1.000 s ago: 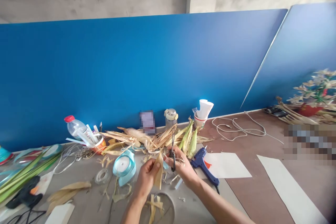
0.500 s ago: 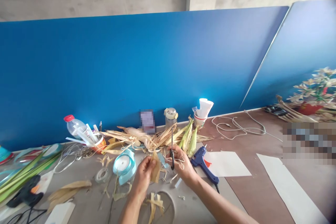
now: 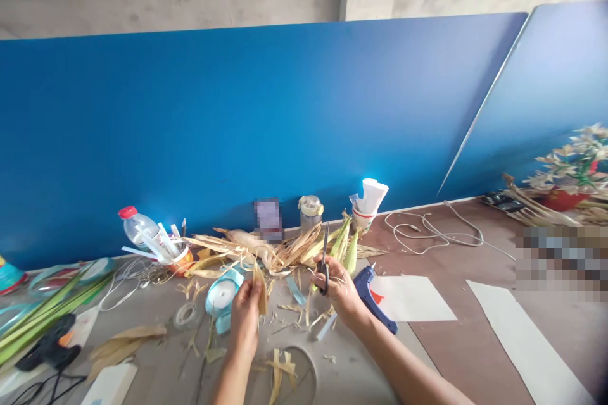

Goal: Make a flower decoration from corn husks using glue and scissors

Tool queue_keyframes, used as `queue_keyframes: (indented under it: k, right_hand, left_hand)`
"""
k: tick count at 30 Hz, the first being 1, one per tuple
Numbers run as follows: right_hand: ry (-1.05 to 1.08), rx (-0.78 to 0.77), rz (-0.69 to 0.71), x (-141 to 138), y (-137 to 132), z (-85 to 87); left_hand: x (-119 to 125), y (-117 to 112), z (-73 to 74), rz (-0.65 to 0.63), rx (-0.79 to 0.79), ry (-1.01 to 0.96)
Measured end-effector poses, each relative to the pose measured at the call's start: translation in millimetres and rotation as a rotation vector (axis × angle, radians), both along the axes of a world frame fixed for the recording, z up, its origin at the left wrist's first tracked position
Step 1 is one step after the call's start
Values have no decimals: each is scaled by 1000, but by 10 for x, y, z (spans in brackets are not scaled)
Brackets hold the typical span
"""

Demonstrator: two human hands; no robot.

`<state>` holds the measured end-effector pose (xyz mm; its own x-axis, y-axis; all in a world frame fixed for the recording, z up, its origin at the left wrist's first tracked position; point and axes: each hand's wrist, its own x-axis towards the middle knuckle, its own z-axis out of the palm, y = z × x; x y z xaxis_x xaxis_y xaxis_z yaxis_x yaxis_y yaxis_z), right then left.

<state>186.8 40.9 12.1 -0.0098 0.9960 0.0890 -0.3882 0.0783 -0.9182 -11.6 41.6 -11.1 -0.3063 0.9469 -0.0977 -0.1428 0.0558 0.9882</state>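
My left hand (image 3: 247,309) pinches a folded piece of dry corn husk (image 3: 261,288), which stands up between thumb and fingers. In my right hand (image 3: 339,288) is a pair of dark-handled scissors (image 3: 325,262), blades pointing up and away from the husk. Thin pale strands also lie across the right fingers. Beyond both hands spreads a heap of dried corn husks (image 3: 285,253), with greener husks (image 3: 350,247) at its right end. A roll of light blue ribbon (image 3: 223,294) sits just left of my left hand.
A blue glue gun (image 3: 373,300) lies right of my right forearm, beside white paper (image 3: 418,297). At the back stand a red-capped bottle (image 3: 137,224), a cup of white sticks (image 3: 183,261) and a jar (image 3: 311,212). Husk scraps (image 3: 282,370) litter the front.
My hands have moved apart: the left went left with the husk, now turned edge-on, and the right went slightly right with the scissors.
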Motion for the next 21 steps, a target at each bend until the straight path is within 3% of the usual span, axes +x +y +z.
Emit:
queue_keyframes:
  k: [5, 9, 10, 11, 13, 15, 17, 21]
  right_hand:
    - [-31, -17, -10, -18, -7, -8]
    - [-81, -30, -68, -45, -12, -15]
    - [-86, -34, -80, -54, -12, -22]
    - [-90, -34, -90, -65, -14, -28]
    - [-108, -21, -109, -89, -25, -32]
    - [-134, 3, -121, -114, -44, -15]
    - [-151, 20, -116, -136, -66, 17]
    - [-157, 18, -99, -160, -84, 72]
  left_hand:
    - [53, -5, -58, -123, 83, 211]
    - [122, -101, 37, 62, 380, 573]
    - [149, -137, 80, 27, 411, 587]
    - [181, -174, 122, -73, 402, 557]
    - [259, -237, 188, -351, 232, 396]
    - [341, -273, 217, -525, 94, 258]
    - [404, -281, 218, -612, 32, 173]
    - [428, -264, 203, -645, -63, 124]
